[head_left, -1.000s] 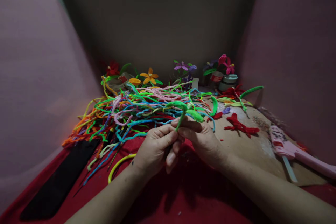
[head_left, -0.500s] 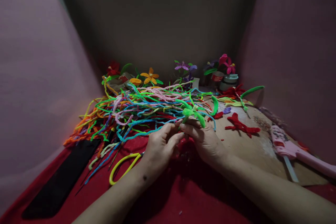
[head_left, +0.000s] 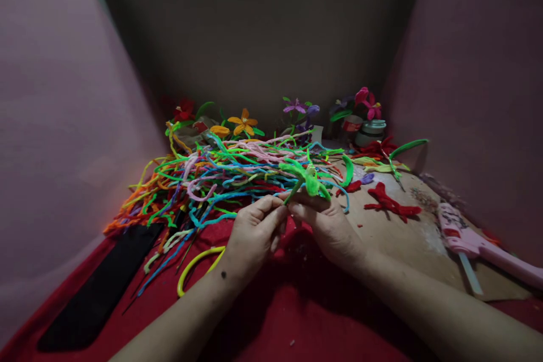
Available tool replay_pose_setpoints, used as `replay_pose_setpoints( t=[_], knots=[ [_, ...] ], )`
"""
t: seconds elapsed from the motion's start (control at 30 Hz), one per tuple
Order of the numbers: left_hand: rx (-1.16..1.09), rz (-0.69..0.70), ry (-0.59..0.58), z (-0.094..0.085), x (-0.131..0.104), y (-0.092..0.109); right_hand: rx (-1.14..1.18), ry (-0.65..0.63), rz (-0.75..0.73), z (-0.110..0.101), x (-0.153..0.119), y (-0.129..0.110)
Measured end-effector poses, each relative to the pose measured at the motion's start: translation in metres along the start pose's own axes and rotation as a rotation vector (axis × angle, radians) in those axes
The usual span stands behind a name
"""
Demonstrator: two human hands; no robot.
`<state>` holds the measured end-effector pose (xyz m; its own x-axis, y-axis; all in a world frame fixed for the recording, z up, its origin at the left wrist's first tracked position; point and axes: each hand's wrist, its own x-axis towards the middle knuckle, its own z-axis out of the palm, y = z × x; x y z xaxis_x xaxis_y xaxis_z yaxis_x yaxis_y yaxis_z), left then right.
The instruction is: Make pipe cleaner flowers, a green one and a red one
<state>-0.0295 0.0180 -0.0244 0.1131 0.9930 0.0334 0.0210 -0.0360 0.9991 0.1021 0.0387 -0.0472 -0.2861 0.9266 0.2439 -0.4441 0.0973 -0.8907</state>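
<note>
A bright green fuzzy flower with a pale centre is held up in the middle, tilted, its petals spread above my fingers. My left hand pinches its thin green stem at the lower left between thumb and fingers. Beneath the petals, my right hand is closed on the flower, thumb toward the stem. Fingertips of both hands nearly meet. Behind them spreads a big pile of coloured pipe cleaners. The yellow-handled tool lies partly hidden by my left wrist.
Right of my hands, a board carries a red fuzzy shape and a pink glue gun. A black flat object lies left on red cloth. Finished flowers and a jar stand behind the pile.
The green flower has turned and tipped, showing its stem at the left. My left hand has shifted slightly left, covering more of the yellow handle. My right hand stays nearly in place.
</note>
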Motion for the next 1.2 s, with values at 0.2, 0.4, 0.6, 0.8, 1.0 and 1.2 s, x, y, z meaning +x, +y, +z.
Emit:
replay_pose_setpoints(
  t=[0.2,0.4,0.6,0.8,1.0,1.2],
  knots=[
    [-0.362,-0.179,-0.175,-0.004,0.001,0.002,0.046,0.006,0.083,-0.004,0.002,0.002],
    [-0.534,-0.251,-0.335,-0.011,0.006,-0.004,0.201,-0.075,0.157,-0.009,0.007,0.006],
    [-0.615,-0.285,-0.415,-0.014,0.007,-0.007,0.272,-0.095,0.193,-0.012,0.010,0.006],
    [-0.537,-0.307,-0.416,-0.014,0.006,-0.004,0.295,-0.058,0.195,-0.008,0.007,0.004],
    [0.013,-0.040,-0.144,-0.005,0.001,0.001,0.256,0.008,0.159,-0.007,0.008,0.007],
    [0.574,0.440,0.098,-0.004,-0.002,-0.011,0.121,0.074,0.068,-0.005,0.005,0.010]
  ],
)
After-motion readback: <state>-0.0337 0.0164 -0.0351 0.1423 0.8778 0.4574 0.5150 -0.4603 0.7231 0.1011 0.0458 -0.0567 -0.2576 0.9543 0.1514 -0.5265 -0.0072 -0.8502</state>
